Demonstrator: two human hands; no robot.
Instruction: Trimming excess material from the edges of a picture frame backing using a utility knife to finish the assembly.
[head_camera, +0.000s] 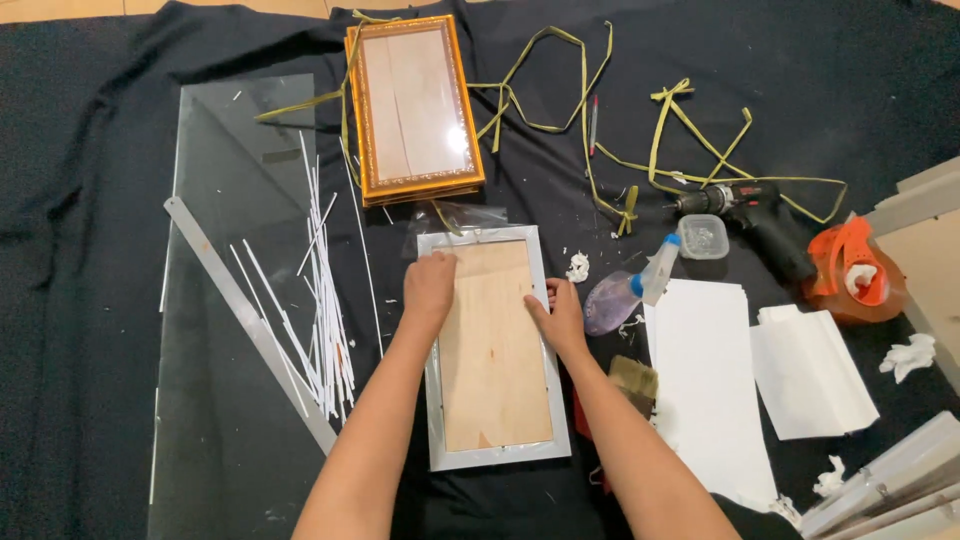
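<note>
A silver picture frame lies face down on the black cloth, with a plywood backing board set inside it. My left hand rests flat on the board's upper left corner and the frame's left edge. My right hand presses on the frame's right edge, fingers curled over the rim. Neither hand lifts anything.
A stack of gold frames lies behind. A glass sheet, a metal ruler and white strips sit left. A spray bottle, brush, white paper sheets, drill, tape dispenser, screw box and yellow straps sit right.
</note>
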